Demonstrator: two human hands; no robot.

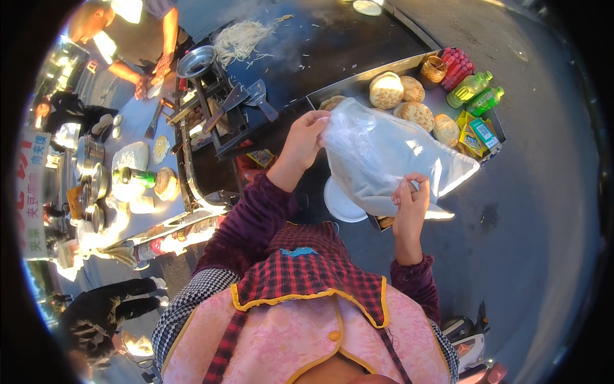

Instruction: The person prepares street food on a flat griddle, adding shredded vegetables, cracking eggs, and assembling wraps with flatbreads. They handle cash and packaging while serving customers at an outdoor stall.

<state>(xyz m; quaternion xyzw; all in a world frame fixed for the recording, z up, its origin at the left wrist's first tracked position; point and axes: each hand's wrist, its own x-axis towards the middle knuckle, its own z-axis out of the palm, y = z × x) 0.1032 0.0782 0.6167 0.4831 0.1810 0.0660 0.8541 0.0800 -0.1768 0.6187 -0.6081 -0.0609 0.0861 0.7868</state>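
Observation:
A clear plastic bag [379,149] is stretched between my two hands, above a metal tray [355,82] of round flatbreads [386,91]. My left hand [303,143] pinches the bag's gathered upper left part. Lower down, at the bag's near edge, my right hand [411,199] grips the film with thumb and fingers. The bag covers part of the tray and some of the breads. Beneath it, a round white lid or tub [343,201] shows in part. A woven basket [433,69], red-wrapped packets [458,67] and green bottles [484,101] stand at the tray's far right.
Beyond the tray lies a dark griddle [326,38] with shredded food [242,41]. Metal spatulas [235,98] and a steel bowl [196,61] rest at its left. Another person works at the side counter [139,113], which holds pots [90,151] and dough. A further person stands lower left.

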